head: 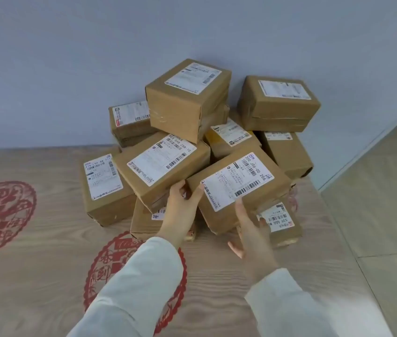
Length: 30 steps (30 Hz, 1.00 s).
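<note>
while the left hand (183, 210) grips the near left corner of the front box (219, 222), thumb laid on its top edge beside the white label (237, 182) and fingers curled into the gap along the box's left side, the right hand (251, 237) lies spread against the box's near side, fingers straight, fingertips reaching the label's lower edge, thumb splayed out to the left and clasping nothing. the front box sits tilted at the near side of a pile of brown parcels (187, 100), resting on lower ones. a second labelled box (161, 164) lies just beside it on the left, close against the left hand's fingers, and a smaller parcel (280, 222) shows under its right end. both arms wear pale sleeves (144, 283). the pile stands on a wood-grain floor sheet (34, 263) printed with round red seals (0, 215), and it is up against a blue-grey wall (71, 57). pale floor tiles (387, 203) run along the right.
</note>
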{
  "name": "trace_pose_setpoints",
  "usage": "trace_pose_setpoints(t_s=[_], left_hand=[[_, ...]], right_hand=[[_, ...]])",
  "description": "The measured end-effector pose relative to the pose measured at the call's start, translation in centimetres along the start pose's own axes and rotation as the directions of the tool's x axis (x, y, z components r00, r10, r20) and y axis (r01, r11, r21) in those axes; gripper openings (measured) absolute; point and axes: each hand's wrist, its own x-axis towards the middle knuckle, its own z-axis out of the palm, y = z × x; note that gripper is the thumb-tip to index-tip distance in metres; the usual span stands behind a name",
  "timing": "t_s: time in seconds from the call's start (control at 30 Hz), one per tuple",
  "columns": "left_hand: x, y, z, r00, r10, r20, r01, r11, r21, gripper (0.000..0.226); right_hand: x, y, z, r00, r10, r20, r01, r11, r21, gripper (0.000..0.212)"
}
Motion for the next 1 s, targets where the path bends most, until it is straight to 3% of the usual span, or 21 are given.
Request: trace_pose_setpoints(t_s=[0.47,0.6,0.8,1.0], left_hand=[[2.0,-1.0,0.3,1.000,-0.026,-0.018,0.023,0.990,-0.139,0.053],[1.0,-0.9,-0.3,0.999,-0.017,0.029,0.020,0.992,-0.122,0.055],[-1.3,-1.2,-1.9,0.982,0.016,0.187,-0.009,0.999,-0.042,0.052],[-2.6,-3.3,-3.2,0.921,0.118,0.371,-0.081,0.990,-0.113,0.058]], right_hand=[[2.7,3.0,2.0,0.994,-0.098,-0.047,0.104,0.984,0.145,0.111],[2.0,2.6,1.3,0.989,-0.126,-0.081,0.139,0.970,0.200,0.097],[-0.4,1.7,-1.3,0.978,-0.209,-0.008,0.208,0.973,0.097,0.087],[-1.0,2.2,-4.5,0.942,-0.318,0.112,0.322,0.946,-0.023,0.065]])
